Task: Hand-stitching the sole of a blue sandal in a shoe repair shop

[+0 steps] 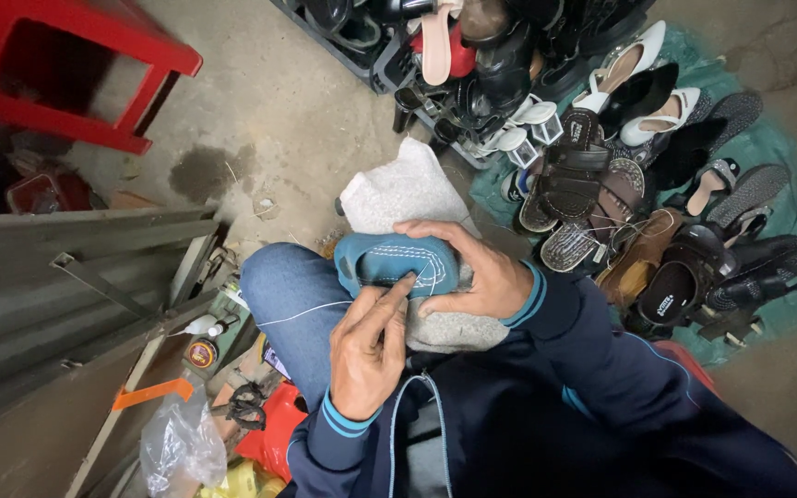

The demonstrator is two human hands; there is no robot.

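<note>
— Hands first: what are they doing?
— Right hand point(472, 267) is curled over the toe end of a small blue shoe point(397, 261), fingers wrapped around its far side and gripping it. Left hand point(369, 341) comes up from below, index finger stretched out and pressing on the shoe's near edge, the rest of the fingers folded; whether it pinches a needle I cannot tell.
— Where does the shoe sit?
— Between both hands, resting on a grey cloth point(398, 194) spread over the person's lap, just above the jeans-clad knee point(292, 295). White stitching point(417, 256) runs along its upper, and a thin white thread point(292, 314) trails from under the left hand across the knee.
— And around them?
— Beyond the right hand lies a heap of sandals and shoes point(620, 184) on a green sheet point(767, 148). Left of the left hand, low on the floor, sit black scissors point(249, 406), a small round tin point(201, 353) and a clear plastic bag point(180, 447). Far off beyond the left hand stands a red plastic stool point(76, 65)
</note>
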